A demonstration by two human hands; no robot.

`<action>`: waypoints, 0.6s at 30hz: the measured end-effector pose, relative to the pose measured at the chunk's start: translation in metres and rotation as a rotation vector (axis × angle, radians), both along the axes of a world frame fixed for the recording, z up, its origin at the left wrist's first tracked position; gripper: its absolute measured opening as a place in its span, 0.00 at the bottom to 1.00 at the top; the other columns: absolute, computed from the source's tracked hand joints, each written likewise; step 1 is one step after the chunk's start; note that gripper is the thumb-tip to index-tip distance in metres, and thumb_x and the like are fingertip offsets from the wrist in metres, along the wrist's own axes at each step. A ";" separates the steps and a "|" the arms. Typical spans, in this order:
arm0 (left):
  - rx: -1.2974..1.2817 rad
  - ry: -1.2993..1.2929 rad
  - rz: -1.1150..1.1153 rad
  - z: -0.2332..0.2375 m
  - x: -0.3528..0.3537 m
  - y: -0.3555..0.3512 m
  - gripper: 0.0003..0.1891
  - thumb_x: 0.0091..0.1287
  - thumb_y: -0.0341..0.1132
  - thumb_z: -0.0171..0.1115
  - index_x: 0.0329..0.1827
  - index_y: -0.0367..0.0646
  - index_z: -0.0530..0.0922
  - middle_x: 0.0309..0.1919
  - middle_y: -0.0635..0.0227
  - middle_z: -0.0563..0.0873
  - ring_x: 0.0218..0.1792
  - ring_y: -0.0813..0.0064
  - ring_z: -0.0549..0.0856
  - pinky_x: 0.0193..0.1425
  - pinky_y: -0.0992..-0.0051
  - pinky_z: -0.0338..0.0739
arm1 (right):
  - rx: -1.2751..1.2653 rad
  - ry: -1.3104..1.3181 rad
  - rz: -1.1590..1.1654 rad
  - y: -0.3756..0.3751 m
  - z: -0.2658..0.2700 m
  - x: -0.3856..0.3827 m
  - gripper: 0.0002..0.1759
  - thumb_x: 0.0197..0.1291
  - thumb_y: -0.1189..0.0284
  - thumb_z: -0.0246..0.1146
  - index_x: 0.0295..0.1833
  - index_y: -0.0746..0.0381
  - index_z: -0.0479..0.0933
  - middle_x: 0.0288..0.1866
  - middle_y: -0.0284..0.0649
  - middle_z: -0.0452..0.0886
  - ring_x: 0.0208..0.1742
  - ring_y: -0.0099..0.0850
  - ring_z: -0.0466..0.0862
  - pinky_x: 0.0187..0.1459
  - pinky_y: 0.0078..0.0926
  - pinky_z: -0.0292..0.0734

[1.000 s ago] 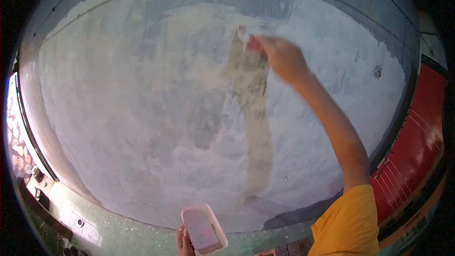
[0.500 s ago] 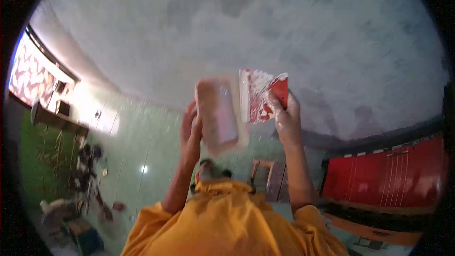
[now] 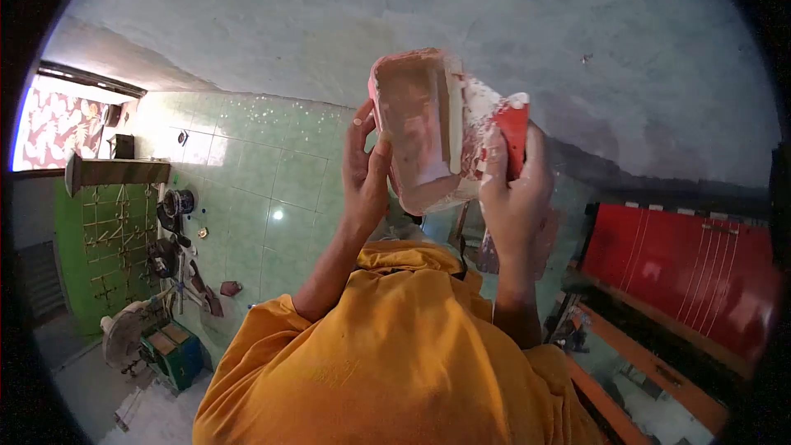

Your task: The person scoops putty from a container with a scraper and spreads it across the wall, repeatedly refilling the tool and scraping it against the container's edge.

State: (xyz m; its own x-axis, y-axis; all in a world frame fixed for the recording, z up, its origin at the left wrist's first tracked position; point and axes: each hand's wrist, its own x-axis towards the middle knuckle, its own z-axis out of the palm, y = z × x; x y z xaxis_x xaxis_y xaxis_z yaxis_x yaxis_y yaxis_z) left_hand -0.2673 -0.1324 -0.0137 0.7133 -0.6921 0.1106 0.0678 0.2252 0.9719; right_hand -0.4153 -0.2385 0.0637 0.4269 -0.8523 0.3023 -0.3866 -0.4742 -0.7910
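My left hand [image 3: 368, 166] grips the left side of a pinkish rectangular tub [image 3: 408, 63], thumb toward me and fingers along its outer wall. The tub is tilted so that its inside faces me; pale smears coat it. In my right hand [image 3: 519, 188] is a red putty spreader [image 3: 514, 128], pinched between thumb and fingers. Thick white putty [image 3: 479, 103] covers much of its blade. The spreader's edge lies against the tub's right rim. White residue also marks my right thumb and fingers.
A grey, patchy plastered surface [image 3: 272, 12] spans the top. Green tiles [image 3: 247, 173] lie at left, with a shelf [image 3: 124, 173], a fan [image 3: 124, 338] and a green box [image 3: 173, 354]. Red cabinet panels [image 3: 651, 268] stand at right.
Both hands have moved up and slightly right in view. The spreader, previously just beside the tub, now meets its right rim. The view has shifted, showing more of the shirt.
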 end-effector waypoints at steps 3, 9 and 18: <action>0.035 0.050 -0.028 0.004 -0.011 0.000 0.29 0.79 0.39 0.53 0.78 0.37 0.59 0.66 0.55 0.72 0.63 0.71 0.76 0.62 0.71 0.76 | -0.024 -0.124 -0.179 0.005 -0.002 -0.020 0.13 0.72 0.66 0.60 0.52 0.66 0.75 0.41 0.46 0.84 0.41 0.37 0.87 0.42 0.32 0.81; 0.087 0.108 -0.172 0.007 -0.026 0.000 0.28 0.79 0.38 0.54 0.77 0.36 0.60 0.63 0.56 0.75 0.55 0.75 0.80 0.55 0.74 0.79 | -0.006 0.022 -0.400 0.026 -0.006 -0.058 0.12 0.71 0.73 0.62 0.53 0.69 0.75 0.45 0.42 0.82 0.44 0.28 0.79 0.50 0.29 0.76; 0.263 0.208 -0.490 -0.024 -0.059 0.017 0.28 0.76 0.39 0.59 0.75 0.41 0.64 0.59 0.57 0.77 0.53 0.74 0.81 0.54 0.73 0.79 | 0.251 -0.173 -0.542 0.100 -0.065 -0.088 0.15 0.71 0.71 0.61 0.56 0.70 0.74 0.41 0.45 0.81 0.43 0.35 0.82 0.50 0.35 0.77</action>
State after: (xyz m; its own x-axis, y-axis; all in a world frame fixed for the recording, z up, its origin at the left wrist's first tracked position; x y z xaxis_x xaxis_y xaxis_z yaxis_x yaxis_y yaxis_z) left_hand -0.3258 -0.1150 -0.0376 0.2919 -0.9316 -0.2166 0.2979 -0.1266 0.9462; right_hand -0.5031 -0.1382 -0.0012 -0.1240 -0.9881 0.0905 -0.3768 -0.0374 -0.9255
